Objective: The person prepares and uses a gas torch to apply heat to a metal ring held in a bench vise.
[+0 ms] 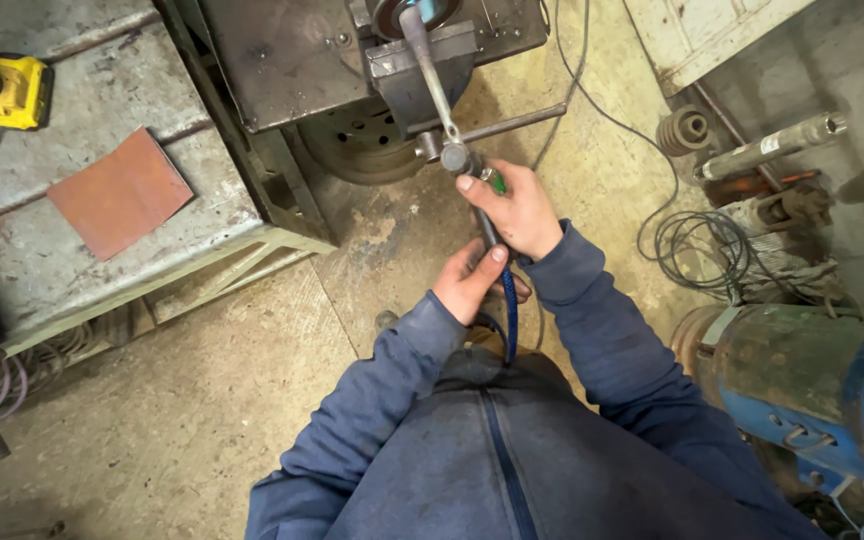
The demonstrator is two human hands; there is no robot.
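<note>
Grey steel everywhere: a bench vise [422, 75] at top centre clamps a long metal rod [430, 70] that slants down toward the hands, with the vise handle bar [512, 122] sticking out to the right just above them. Upper left, a worn metal workbench [72, 230] carries a rust-coloured flat plate [120, 192] and a yellow power tool [17, 92] at the frame's left edge. Under the vise, a dark wheel-like disc [352, 150] sits on the floor. Right side is crowded: coiled black cable [697, 250], a metal spring [684, 130], a silver cylinder [772, 148], and a big blue-and-green motor housing [812, 385] at lower right. White cabinet [702, 30] at top right. Cable bundle at lower left under the bench.

Open room: bare concrete floor [182, 400] at lower left and centre-left, and a strip between the vise and the cables. The bench frame edge runs diagonally close to the left of the hands.

Right hand [517, 210], centre frame, fingers wrapped tight round a slim pneumatic hand tool [477, 190] with a green trigger, its tip at the rod's lower end. Left hand [472, 285], just below, fingers curled round the tool's rear, thumb up along it. Blue braided hose [508, 320] drops from there toward the blue jacket.
</note>
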